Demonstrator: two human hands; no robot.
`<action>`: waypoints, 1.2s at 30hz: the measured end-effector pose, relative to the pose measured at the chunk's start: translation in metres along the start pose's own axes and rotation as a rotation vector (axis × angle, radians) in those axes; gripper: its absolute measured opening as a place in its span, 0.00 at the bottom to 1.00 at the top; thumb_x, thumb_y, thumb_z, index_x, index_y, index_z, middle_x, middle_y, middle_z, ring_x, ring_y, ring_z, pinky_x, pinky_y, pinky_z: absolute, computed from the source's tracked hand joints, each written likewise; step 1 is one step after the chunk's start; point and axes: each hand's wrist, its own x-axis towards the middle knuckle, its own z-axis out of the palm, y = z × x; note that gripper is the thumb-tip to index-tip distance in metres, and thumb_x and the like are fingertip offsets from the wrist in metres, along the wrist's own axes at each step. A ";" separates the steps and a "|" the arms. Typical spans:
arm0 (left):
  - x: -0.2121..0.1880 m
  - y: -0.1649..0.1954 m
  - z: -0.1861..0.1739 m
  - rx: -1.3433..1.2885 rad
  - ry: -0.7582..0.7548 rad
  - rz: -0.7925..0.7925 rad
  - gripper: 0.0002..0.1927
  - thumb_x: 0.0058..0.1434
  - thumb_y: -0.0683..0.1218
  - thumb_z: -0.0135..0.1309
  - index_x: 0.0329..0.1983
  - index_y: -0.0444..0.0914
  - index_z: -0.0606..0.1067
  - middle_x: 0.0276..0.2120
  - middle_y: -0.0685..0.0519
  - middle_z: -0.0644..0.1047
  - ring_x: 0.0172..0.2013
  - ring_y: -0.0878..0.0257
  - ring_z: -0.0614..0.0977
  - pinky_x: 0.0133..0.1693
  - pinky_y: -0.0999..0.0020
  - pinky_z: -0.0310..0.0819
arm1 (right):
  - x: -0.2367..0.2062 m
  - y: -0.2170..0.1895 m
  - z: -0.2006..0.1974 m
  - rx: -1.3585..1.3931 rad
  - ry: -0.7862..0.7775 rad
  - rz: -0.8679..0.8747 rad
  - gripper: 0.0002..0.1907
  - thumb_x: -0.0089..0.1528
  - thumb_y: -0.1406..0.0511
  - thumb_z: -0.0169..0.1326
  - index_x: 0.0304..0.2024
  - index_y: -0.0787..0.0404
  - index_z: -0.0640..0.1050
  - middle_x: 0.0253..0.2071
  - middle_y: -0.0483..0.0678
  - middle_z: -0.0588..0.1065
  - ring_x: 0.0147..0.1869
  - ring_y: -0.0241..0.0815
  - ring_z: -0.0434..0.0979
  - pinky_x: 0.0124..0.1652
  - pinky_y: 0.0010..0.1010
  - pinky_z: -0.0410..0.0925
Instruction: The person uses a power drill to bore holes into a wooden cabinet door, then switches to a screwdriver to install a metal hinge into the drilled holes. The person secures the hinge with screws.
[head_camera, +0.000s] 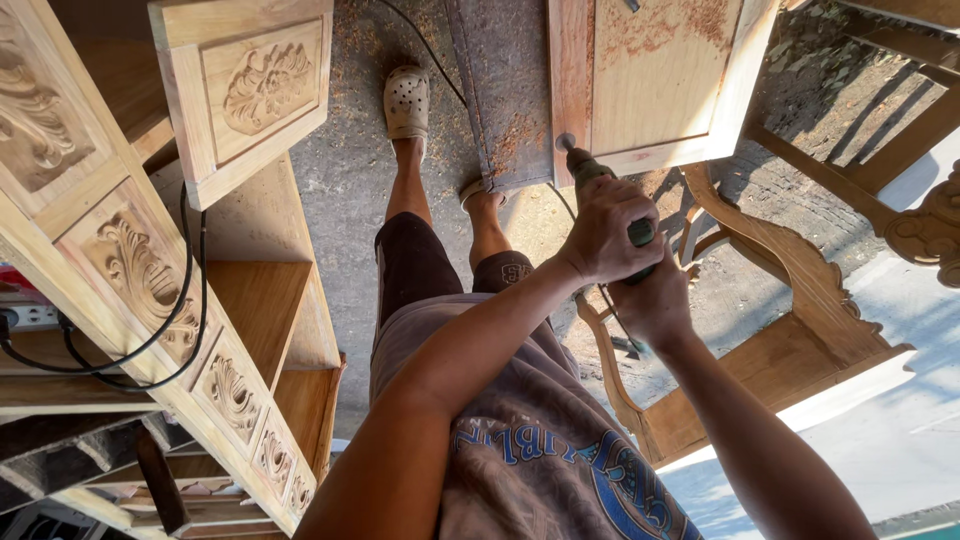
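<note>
Both my hands grip a green hand-held power tool. My left hand wraps its body from above. Just behind and below it, my right hand closes on the rear of the tool. The tool's round head touches the lower left corner of a pale framed wooden door panel, which has reddish sawdust on its face. The tool's black cord trails across the floor past my feet in light perforated clogs.
A tall carved wooden cabinet with open shelves and a looped black cable fills the left. A small carved panel leans above it. Curved wooden chair frames lie at right. A grey board rests on the dusty concrete floor.
</note>
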 end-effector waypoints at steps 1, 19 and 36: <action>-0.002 0.001 0.000 0.001 0.009 0.042 0.09 0.48 0.49 0.62 0.25 0.44 0.73 0.28 0.56 0.76 0.39 0.58 0.80 0.56 0.52 0.62 | -0.002 0.003 0.003 -0.006 0.008 -0.040 0.25 0.61 0.61 0.60 0.51 0.69 0.65 0.38 0.62 0.77 0.35 0.58 0.83 0.33 0.45 0.78; -0.019 -0.010 -0.033 -0.161 0.017 0.083 0.08 0.52 0.45 0.61 0.28 0.44 0.72 0.33 0.57 0.77 0.44 0.59 0.80 0.57 0.59 0.64 | -0.009 -0.019 0.017 -0.029 0.031 -0.156 0.36 0.59 0.66 0.57 0.64 0.74 0.58 0.42 0.70 0.77 0.34 0.68 0.82 0.31 0.50 0.78; -0.014 -0.013 -0.028 -0.123 -0.060 0.101 0.09 0.51 0.47 0.62 0.26 0.45 0.71 0.32 0.57 0.77 0.43 0.59 0.80 0.56 0.59 0.64 | -0.013 -0.020 0.016 0.012 0.096 -0.159 0.34 0.58 0.68 0.59 0.61 0.75 0.61 0.39 0.68 0.77 0.36 0.66 0.82 0.34 0.47 0.77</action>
